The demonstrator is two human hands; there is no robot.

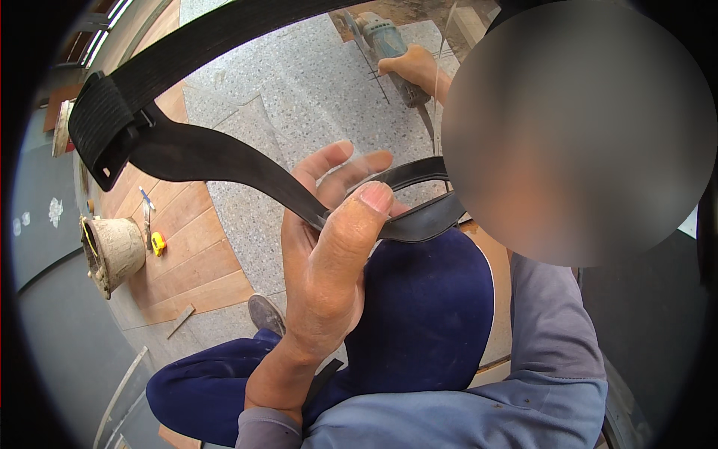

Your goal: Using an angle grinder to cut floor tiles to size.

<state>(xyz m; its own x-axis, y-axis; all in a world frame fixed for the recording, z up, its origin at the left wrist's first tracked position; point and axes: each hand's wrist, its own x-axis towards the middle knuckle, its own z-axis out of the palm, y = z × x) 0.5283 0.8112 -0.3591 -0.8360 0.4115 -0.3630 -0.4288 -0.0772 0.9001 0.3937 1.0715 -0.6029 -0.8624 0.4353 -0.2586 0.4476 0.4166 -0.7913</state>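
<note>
My left hand is raised in front of me, thumb and fingers closed on a black head strap. The strap runs up to a buckle at the far left, and its smooth black loop extends right from my fingers. Farther off, my right hand grips the body of an angle grinder. The grinder lies at the far end of a speckled grey stone slab, near dark lines drawn on it. A large blurred disc hides most of my right forearm.
Wooden planks lie left of the slab. A cement-crusted bucket, a yellow tape measure and a blue pen are on that side. A thin flat strip lies near my shoe. My bent knee is below the loop.
</note>
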